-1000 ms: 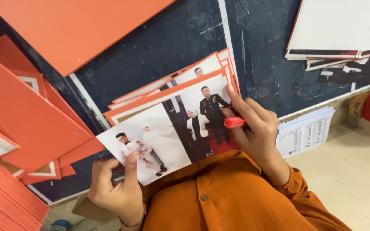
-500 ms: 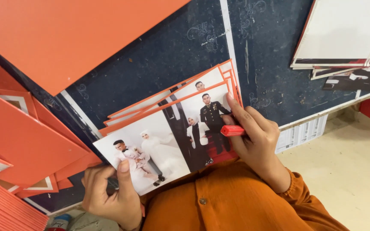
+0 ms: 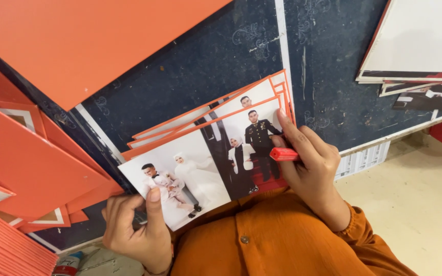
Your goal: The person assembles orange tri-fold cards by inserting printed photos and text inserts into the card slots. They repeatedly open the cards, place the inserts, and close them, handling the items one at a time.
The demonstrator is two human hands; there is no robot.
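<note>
Photo prints (image 3: pixel 200 168) with orange borders sit fanned in a small stack between the person's two hands, held low against the orange shirt (image 3: pixel 277 245) and above the dark blue worktable (image 3: pixel 205 71). The left hand (image 3: pixel 136 230) pinches the near corner of the top print, thumb pressed flat on the picture and fingers curled under the stack. The right hand (image 3: pixel 310 168) steadies the far end, fingers spread loosely along the edge, and it also grips a short red marker (image 3: pixel 284 154) between thumb and fingers, the marker lying across the print's lower right part. The top print shows people in formal dress, some in white, one in a dark uniform. Behind it, the edges of several more prints stick out, stepped up toward the table.

Out from there, large orange cards (image 3: pixel 42 153) overlap at the left, with a bigger orange sheet (image 3: pixel 88 41) higher up. A neat pile of orange card edges (image 3: pixel 11 248) sits at the bottom left. More white-backed boards (image 3: pixel 415 46) lie at the top right, and a white ribbed crate (image 3: pixel 361 158) stands below the table edge on the pale floor (image 3: pixel 420 204).
</note>
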